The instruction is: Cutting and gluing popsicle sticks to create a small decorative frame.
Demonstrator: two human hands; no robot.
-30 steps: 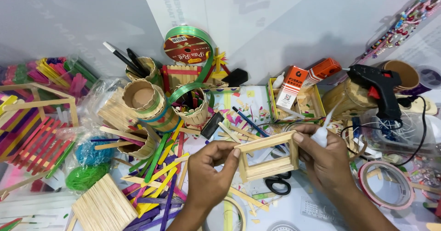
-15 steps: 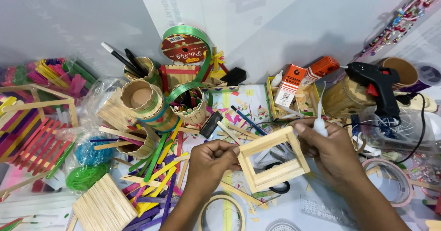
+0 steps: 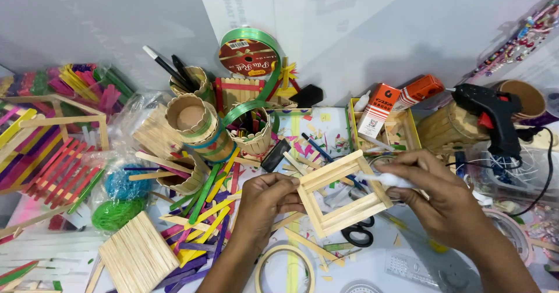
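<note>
Scissors [image 3: 356, 233] partly hidden under frame [image 3: 343, 193]; right forearm cut off.

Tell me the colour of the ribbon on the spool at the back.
Green ribbon, seen in the head view.

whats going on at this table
A person is holding a square frame of plain wooden sticks above a cluttered craft table. The left hand grips the frame's left edge, and the right hand presses a small white tube against its right side. Black scissors lie just below, coloured sticks are scattered to the left, and a black glue gun sits at right.
</note>
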